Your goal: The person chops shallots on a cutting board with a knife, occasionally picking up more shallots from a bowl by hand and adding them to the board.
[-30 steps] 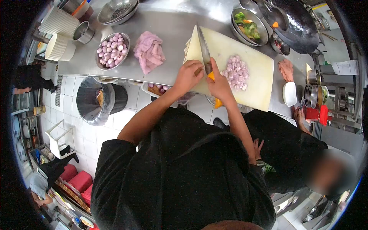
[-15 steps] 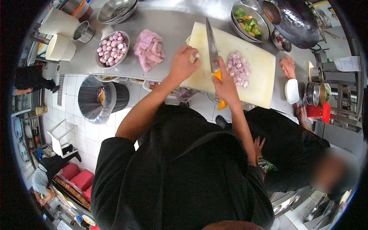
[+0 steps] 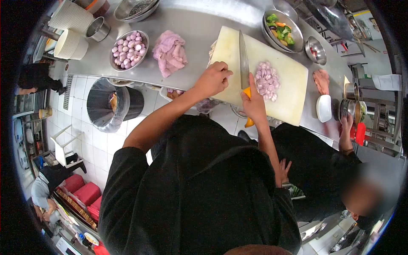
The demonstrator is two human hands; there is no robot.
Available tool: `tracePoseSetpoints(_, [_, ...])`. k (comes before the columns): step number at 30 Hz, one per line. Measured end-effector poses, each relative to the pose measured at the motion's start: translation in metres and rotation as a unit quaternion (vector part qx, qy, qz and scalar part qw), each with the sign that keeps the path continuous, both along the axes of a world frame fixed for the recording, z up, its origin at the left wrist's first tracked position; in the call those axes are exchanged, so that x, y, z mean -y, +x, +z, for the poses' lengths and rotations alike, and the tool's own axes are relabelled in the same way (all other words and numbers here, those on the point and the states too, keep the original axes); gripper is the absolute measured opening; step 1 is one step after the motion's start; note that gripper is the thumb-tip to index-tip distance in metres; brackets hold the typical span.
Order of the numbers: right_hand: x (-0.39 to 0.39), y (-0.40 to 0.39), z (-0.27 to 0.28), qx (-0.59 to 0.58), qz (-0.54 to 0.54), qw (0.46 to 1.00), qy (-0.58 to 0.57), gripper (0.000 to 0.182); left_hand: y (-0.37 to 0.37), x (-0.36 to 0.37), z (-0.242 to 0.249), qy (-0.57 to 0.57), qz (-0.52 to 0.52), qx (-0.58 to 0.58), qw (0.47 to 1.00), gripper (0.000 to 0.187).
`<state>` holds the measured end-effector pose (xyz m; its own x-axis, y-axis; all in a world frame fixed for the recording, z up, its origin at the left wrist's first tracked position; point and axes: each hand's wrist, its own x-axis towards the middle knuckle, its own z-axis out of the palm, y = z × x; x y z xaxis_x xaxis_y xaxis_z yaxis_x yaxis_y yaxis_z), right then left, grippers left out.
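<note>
My right hand is wrapped round the yellow handle of a knife, whose blade lies over the cutting board and points away from me. Over the board's left edge is my left hand, its fingers curled together; whatever it pinches is too small to name. Cut shallots form a pile on the board, right of the blade. A metal bowl of whole peeled shallots stands at the left of the steel table, with a crumpled pink cloth between it and my left hand.
A bowl of broccoli and other vegetables stands behind the board. A small metal bowl and a white dish are at the right. A co-worker is close on my right. A lined bin stands below the table's left side.
The small white piece seen at my left fingertips no longer shows. The co-worker's hand at the right has moved up to the stacked metal bowls. The view has shifted slightly.
</note>
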<state>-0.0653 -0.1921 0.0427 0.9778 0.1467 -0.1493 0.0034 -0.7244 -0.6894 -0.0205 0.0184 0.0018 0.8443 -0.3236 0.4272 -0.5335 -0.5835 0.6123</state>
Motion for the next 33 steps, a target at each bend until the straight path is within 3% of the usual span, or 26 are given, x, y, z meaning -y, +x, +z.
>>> tracePoseSetpoints(6, [-0.022,0.003,0.024,-0.03,0.023,0.999,-0.032,0.077,-0.017,0.004,0.009,-0.124,0.105,-0.037,0.986,0.024])
tracePoseSetpoints(21, [-0.046,0.001,0.066,-0.079,0.099,0.981,-0.15,0.077,-0.019,0.004,-0.006,-0.192,0.112,-0.072,0.972,0.015])
tracePoseSetpoints(33, [-0.056,0.001,0.08,-0.088,0.105,0.976,-0.169,0.077,-0.016,0.006,-0.011,-0.186,0.117,-0.006,0.976,0.01])
